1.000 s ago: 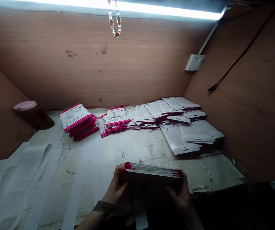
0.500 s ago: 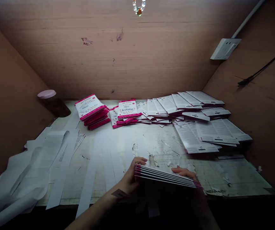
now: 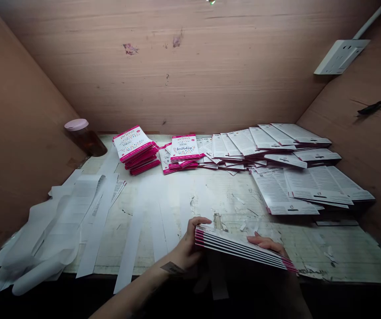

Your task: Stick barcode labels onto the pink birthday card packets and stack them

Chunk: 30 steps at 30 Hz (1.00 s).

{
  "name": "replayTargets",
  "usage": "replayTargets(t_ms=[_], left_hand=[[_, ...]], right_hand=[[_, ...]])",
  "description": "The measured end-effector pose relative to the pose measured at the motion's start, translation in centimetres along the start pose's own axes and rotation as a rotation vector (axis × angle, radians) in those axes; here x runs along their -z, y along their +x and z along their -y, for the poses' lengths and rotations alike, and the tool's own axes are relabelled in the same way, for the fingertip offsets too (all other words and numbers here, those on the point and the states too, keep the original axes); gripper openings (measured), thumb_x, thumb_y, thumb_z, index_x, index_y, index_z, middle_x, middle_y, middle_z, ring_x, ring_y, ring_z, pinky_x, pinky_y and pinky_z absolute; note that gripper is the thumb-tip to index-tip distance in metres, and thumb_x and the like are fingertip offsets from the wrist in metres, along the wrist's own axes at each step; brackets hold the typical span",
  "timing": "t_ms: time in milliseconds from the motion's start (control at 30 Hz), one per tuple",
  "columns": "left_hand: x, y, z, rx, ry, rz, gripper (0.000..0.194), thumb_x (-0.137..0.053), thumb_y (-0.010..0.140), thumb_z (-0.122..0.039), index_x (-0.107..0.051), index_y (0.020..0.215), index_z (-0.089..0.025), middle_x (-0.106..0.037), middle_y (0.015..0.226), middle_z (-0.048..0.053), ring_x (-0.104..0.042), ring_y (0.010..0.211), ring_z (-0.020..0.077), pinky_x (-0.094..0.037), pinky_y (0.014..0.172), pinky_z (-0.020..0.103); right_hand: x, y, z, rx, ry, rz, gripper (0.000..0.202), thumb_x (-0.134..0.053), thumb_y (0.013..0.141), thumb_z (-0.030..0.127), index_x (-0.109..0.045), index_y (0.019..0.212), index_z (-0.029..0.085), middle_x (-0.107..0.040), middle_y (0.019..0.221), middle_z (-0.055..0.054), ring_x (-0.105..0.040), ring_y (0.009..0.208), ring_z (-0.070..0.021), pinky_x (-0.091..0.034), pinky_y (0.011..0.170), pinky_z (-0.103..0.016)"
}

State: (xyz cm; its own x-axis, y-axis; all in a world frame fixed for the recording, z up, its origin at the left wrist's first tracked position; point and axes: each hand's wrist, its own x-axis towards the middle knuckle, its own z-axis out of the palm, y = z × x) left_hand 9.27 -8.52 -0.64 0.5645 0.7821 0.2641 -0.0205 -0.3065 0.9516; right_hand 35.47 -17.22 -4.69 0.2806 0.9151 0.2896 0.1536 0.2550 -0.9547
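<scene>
A stack of several thin packets (image 3: 243, 248) with pink edges is held at the table's front edge, its layered side facing me. My left hand (image 3: 192, 241) grips the left end, fingers over the top and thumb below. At the right end, my right hand (image 3: 271, 246) is closed on the stack, its fingers on top and its thumb hidden. Behind, a pile of pink and white packets (image 3: 133, 144) lies at the back left, beside a smaller "birthday" pile (image 3: 185, 148). Many packets with printed white backs (image 3: 316, 184) spread over the right side.
A bottle with a pink lid (image 3: 86, 137) leans at the back left. Crumpled white backing paper (image 3: 51, 230) and long paper strips (image 3: 132, 243) cover the left of the table. A white socket (image 3: 341, 56) and a black cable (image 3: 378, 106) are on the right.
The whole view has shifted, so the table and walls sit slightly differently in the picture. Both hands still hold the stack, which tilts slightly more down to the right.
</scene>
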Motion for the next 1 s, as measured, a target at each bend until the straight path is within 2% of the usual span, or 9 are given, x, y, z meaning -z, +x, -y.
replayTargets(t_ms=[100,167,400,600,667,767,867,933,1000], left_hand=[[0.3,0.2,-1.1,-0.140,-0.017,-0.037,0.067,-0.061,0.079,-0.008,-0.026,0.133,-0.028,-0.036,0.141,0.014,-0.036,0.133,0.0311,-0.033,0.107,0.052],[0.7,0.3,-1.9,-0.190,-0.023,-0.045,0.059,-0.061,0.081,-0.006,-0.029,0.124,-0.031,-0.037,0.141,0.013,-0.038,0.131,0.0298,-0.036,0.105,0.052],[2.1,0.5,-3.5,-0.159,0.116,-0.049,0.035,-0.062,0.081,-0.005,-0.044,0.103,-0.025,-0.042,0.133,0.012,-0.047,0.122,0.0279,-0.040,0.102,0.049],[2.0,0.4,-3.6,-0.139,0.143,-0.066,0.034,-0.063,0.080,-0.004,-0.048,0.103,-0.024,-0.042,0.132,0.012,-0.048,0.121,0.0268,-0.040,0.103,0.047],[2.0,0.3,-3.6,-0.150,0.137,-0.069,0.033,-0.063,0.080,-0.004,-0.048,0.103,-0.023,-0.046,0.127,0.012,-0.049,0.118,0.0262,-0.042,0.100,0.046],[2.0,0.4,-3.4,-0.182,0.115,-0.081,0.033,-0.064,0.081,-0.004,-0.048,0.103,-0.023,-0.053,0.115,0.010,-0.053,0.110,0.0236,-0.046,0.094,0.042],[1.9,0.4,-3.2,-0.170,0.104,-0.101,0.033,-0.065,0.081,-0.004,-0.049,0.103,-0.023,-0.055,0.113,0.009,-0.054,0.106,0.0221,-0.047,0.090,0.040],[1.8,0.4,-3.1,-0.157,0.102,-0.112,0.033,-0.066,0.080,-0.004,-0.050,0.103,-0.023,-0.055,0.113,0.009,-0.055,0.105,0.0219,-0.047,0.090,0.040],[1.7,0.4,-2.9,-0.154,0.093,-0.122,0.033,-0.066,0.080,-0.005,-0.050,0.104,-0.023,-0.055,0.110,0.008,-0.056,0.103,0.0214,-0.047,0.090,0.039]], right_hand=[[0.0,0.1,0.2,0.008,0.023,0.012,0.026,-0.064,0.083,0.047,-0.062,0.097,0.026,-0.071,0.105,-0.010,-0.059,0.114,-0.0322,-0.035,0.106,-0.059],[-0.1,0.2,0.3,0.006,0.022,0.009,0.024,-0.064,0.083,0.046,-0.062,0.097,0.026,-0.071,0.104,-0.009,-0.061,0.112,-0.0313,-0.036,0.106,-0.057],[-0.1,0.2,0.2,-0.008,0.018,0.009,0.019,-0.067,0.082,0.039,-0.062,0.096,0.027,-0.071,0.103,-0.008,-0.062,0.109,-0.0302,-0.035,0.108,-0.056],[-0.3,0.3,0.9,-0.014,0.002,0.020,0.020,-0.067,0.082,0.040,-0.061,0.096,0.028,-0.071,0.102,-0.007,-0.061,0.111,-0.0302,-0.035,0.108,-0.056],[-0.1,0.3,1.2,-0.038,-0.004,0.030,0.020,-0.066,0.083,0.042,-0.062,0.097,0.028,-0.070,0.104,-0.007,-0.059,0.114,-0.0310,-0.036,0.108,-0.056],[1.0,0.4,1.5,-0.089,-0.003,0.111,0.031,-0.063,0.083,0.048,-0.062,0.105,0.027,-0.067,0.114,-0.010,-0.052,0.123,-0.0337,-0.035,0.108,-0.056],[2.7,0.5,1.5,-0.074,0.045,0.205,0.051,-0.054,0.082,0.063,-0.062,0.114,0.024,-0.064,0.121,-0.012,-0.046,0.129,-0.0368,-0.027,0.112,-0.059],[3.8,0.5,1.4,-0.055,0.065,0.223,0.058,-0.051,0.081,0.069,-0.064,0.114,0.023,-0.065,0.120,-0.013,-0.046,0.129,-0.0378,-0.024,0.113,-0.061],[4.6,0.6,1.3,-0.067,0.070,0.186,0.053,-0.056,0.080,0.067,-0.068,0.106,0.022,-0.068,0.111,-0.012,-0.050,0.124,-0.0374,-0.027,0.113,-0.061]])
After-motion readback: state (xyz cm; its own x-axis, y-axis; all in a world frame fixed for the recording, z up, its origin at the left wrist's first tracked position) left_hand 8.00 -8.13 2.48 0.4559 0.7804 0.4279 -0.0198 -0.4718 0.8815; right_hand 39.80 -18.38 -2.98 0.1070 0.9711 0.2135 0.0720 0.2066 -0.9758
